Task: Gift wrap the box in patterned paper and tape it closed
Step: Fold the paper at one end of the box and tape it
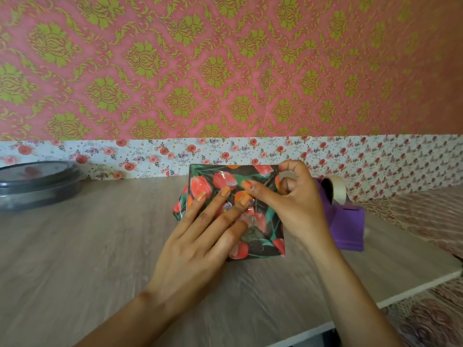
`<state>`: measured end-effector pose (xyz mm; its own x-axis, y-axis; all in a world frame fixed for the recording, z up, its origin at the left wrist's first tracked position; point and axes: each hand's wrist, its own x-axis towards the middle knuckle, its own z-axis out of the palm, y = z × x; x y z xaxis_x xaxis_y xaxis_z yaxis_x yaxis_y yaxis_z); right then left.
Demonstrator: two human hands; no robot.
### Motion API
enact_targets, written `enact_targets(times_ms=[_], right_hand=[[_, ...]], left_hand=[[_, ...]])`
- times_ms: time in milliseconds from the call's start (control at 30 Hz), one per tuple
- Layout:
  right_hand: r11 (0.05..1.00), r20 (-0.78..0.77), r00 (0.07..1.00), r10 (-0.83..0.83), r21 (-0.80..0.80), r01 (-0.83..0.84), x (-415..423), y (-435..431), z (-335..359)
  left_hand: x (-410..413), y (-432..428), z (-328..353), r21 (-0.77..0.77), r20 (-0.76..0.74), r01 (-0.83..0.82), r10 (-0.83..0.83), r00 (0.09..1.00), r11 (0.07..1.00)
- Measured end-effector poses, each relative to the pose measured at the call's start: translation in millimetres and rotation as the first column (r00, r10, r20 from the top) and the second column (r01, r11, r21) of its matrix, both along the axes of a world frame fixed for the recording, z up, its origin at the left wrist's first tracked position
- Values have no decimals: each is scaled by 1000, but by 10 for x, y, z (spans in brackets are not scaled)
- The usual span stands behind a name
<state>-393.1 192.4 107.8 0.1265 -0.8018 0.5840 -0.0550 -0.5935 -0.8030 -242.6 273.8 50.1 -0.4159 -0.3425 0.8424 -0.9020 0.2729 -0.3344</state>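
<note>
— The left hand (200,236) lies flat, fingers straight and spread, pressing the folded flaps on top of the wrapped box (265,240) in the middle of the table (75,246).

— And the right hand (298,204)?

— Its thumb is down on the seam and the other fingers are curled. I can't tell whether there is tape under it. I'd hold the flaps flat and rub outward. The tape dispenser (348,226) sits just beside the box.
</note>
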Motion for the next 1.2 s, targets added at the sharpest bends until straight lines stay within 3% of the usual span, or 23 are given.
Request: enact_targets(times_ms=[167,267,367,467,533,633,733,867,933,1067,1200], right_hand=[[965,112,971,212,134,-226,-208,-32,-195],[963,91,972,218,140,-230,-477,-37,-257],[992,95,990,-103,77,96,-793,-185,-299],[846,149,835,-530,38,531,-1087,-408,-285],[764,29,764,-644,48,643,-1235,-544,-234],[781,-341,786,-517,189,596,-1325,-771,-183],[794,-401,830,-389,312,522,-1341,-934,-164],[787,-248,891,-380,420,452,-1308,-1037,-137],[777,-47,901,-430,489,397,-1259,-1044,-190],[783,432,766,-476,605,144,-1161,-1006,-286],[834,589,688,-424,550,43,-1106,-790,-324]], left_hand=[[44,6,33,33,-8,-13,13,1000,999],[37,10,47,34,-37,-5,6,999,999],[12,14,56,19,-48,10,-9,999,1000],[-9,11,29,-8,-27,22,-23,999,1000],[-15,1,10,-22,-10,7,-7,1000,1000],[-24,16,-6,-50,14,-122,123,992,991],[-41,11,-21,-76,25,-213,215,976,974],[-11,-28,-21,-64,26,-248,250,968,967],[-11,-32,-25,-70,27,-243,245,969,967],[-28,-33,-23,-108,9,-201,203,979,974],[-17,-33,-22,-87,9,-199,201,980,976]])
